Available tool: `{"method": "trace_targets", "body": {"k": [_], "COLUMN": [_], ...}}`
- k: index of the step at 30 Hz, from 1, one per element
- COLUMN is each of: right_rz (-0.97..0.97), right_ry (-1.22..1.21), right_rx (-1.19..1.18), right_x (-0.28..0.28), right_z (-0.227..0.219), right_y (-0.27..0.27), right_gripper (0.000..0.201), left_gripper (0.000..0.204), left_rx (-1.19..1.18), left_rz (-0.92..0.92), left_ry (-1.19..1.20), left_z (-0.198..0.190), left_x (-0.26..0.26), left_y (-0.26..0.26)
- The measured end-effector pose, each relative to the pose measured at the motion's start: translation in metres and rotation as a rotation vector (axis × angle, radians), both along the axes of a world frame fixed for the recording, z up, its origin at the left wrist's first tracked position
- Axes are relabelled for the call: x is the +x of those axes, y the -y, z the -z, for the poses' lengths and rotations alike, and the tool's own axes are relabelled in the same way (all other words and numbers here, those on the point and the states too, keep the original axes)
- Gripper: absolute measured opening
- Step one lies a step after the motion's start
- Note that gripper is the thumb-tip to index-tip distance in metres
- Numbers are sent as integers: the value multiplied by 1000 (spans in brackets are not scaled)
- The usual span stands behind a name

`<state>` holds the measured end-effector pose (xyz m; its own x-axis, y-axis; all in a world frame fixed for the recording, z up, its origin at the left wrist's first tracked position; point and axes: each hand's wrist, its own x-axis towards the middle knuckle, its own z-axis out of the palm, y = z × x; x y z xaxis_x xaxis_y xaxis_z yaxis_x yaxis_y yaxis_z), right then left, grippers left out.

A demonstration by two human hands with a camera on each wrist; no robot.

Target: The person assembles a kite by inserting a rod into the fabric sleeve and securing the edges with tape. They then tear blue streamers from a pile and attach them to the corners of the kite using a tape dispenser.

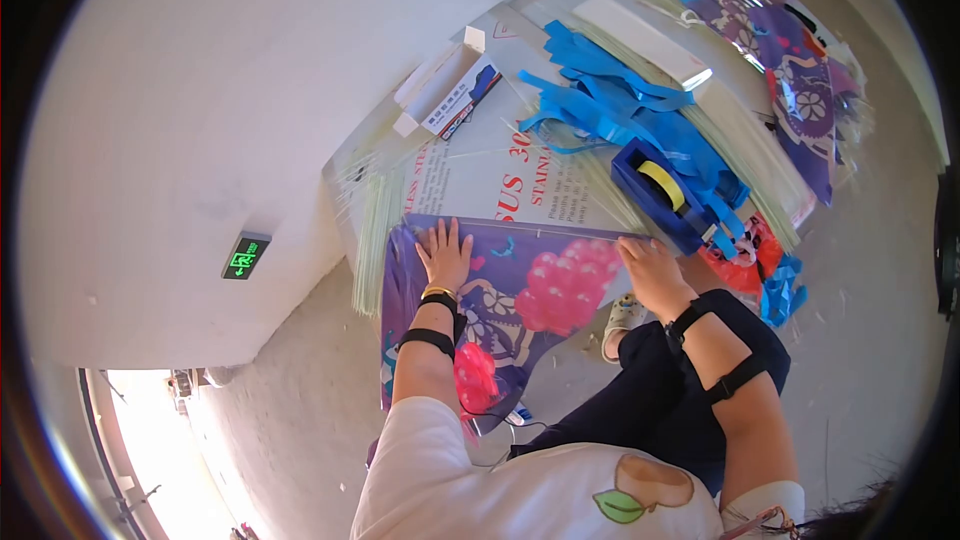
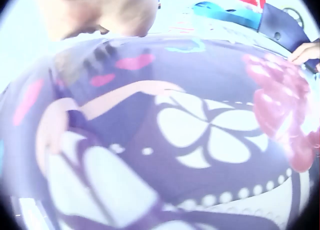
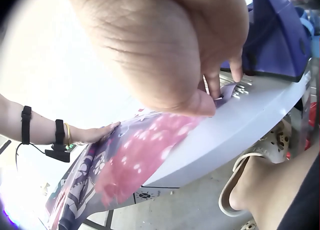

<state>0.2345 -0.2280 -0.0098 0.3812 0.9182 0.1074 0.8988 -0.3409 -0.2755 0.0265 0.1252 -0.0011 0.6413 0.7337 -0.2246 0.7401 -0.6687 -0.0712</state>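
Note:
A purple sheet (image 1: pixel 490 260) printed with flowers and pink balloon shapes lies over the near edge of the work surface, its lower part hanging down toward the person. My left hand (image 1: pixel 445 255) rests on its upper left part with fingers spread. At the upper right corner, my right hand (image 1: pixel 650 270) pinches the sheet's edge between thumb and fingers. In the right wrist view, that hand (image 3: pixel 165 49) covers much of the corner, and ends of thin pale sticks (image 3: pixel 242 89) show beside the fingertips. A blue tape dispenser (image 1: pixel 660 195) with yellow tape stands just beyond the right hand.
Bundles of thin pale sticks (image 1: pixel 378 240) lie along the left side and under blue strips (image 1: pixel 610 105) at the right. An opened small box (image 1: pixel 450 90) stands at the back left. More printed purple sheets (image 1: pixel 800 90) lie at the far right. The person's shoe (image 1: pixel 625 320) is below the edge.

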Motion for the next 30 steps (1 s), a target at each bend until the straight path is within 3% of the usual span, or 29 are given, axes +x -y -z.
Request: {"method": "trace_targets", "body": {"k": [4, 6, 9, 10, 12, 17, 20, 30], "right_rz": [-33, -28, 127, 203, 374, 601, 580, 539], "right_ry": [6, -175, -442, -566, -569, -564, -418, -546], "right_rx": [-2, 65, 209, 290, 390, 250, 299, 267], "right_x": [6, 13, 32, 38, 54, 78, 84, 103], "right_z": [-3, -13, -68, -82, -98, -89, -61, -58], "right_y": [2, 6, 21, 30, 52, 91, 83, 74], "right_gripper": [39, 42, 26, 21, 16, 12, 13, 13], "left_gripper": [66, 67, 66, 66, 66, 65, 61, 57], "left_rx": [182, -62, -127, -135, -141, -133, -142, -276], "left_rz": [101, 382, 553, 562, 564, 580, 592, 731], "left_ry": [253, 434, 335, 347, 205, 223, 311, 363], "left_z": [7, -1, 8, 8, 4, -3, -3, -11], "left_x": [26, 37, 28, 21, 7, -10, -4, 15], "left_y": [43, 92, 149, 158, 165, 167, 182, 266]}}
